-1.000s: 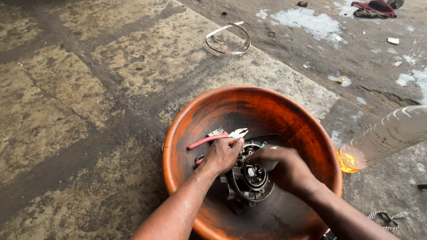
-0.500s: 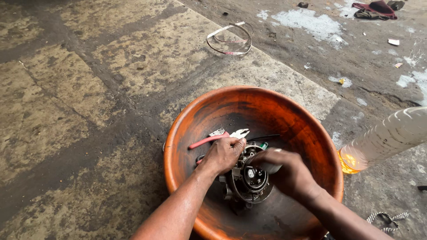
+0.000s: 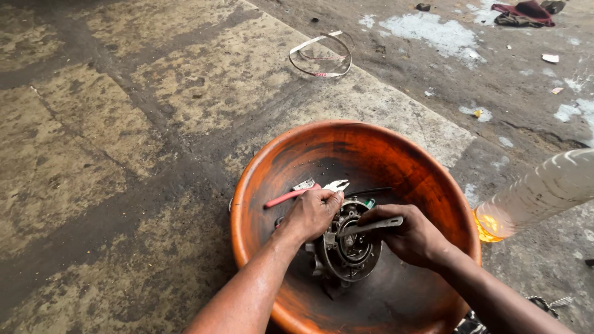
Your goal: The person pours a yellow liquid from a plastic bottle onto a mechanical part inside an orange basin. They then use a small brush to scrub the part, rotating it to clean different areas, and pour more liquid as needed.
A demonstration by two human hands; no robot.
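Since the earlier frames, both hands have shifted slightly over the part while the basin stays put; the right hand now shows a flat grey tool across its fingers. Left hand (image 3: 312, 213), wet and grimy, lies curled over the upper left rim of the part (image 3: 348, 247), fingers bent and pressed on the metal. Right hand (image 3: 413, 237) is closed around the tool (image 3: 370, 227), a slim, dull metal bar whose tip reaches the part's centre. This part is a round, dark metal disc with a raised rim and a hub of small toothed and bolted pieces, oily in look; it stands tilted on the basin's floor, between the two hands. Basin (image 3: 272, 161) is wide, round and shallow, of orange plastic, its inner wall smeared black with grease toward the bottom. Behind the left hand lie pliers (image 3: 303, 190) with red grips and pale steel jaws, resting against the inner wall. Right of the basin, a clear ribbed bottle (image 3: 538, 193) lies on its side, with yellow-orange liquid at its lower end. Pavement (image 3: 111, 124) is rough, stained concrete in slabs with dark joints. Farther off, a thin band loop (image 3: 322, 55) lies on it, and a red cloth (image 3: 526, 11) lies at the top edge.
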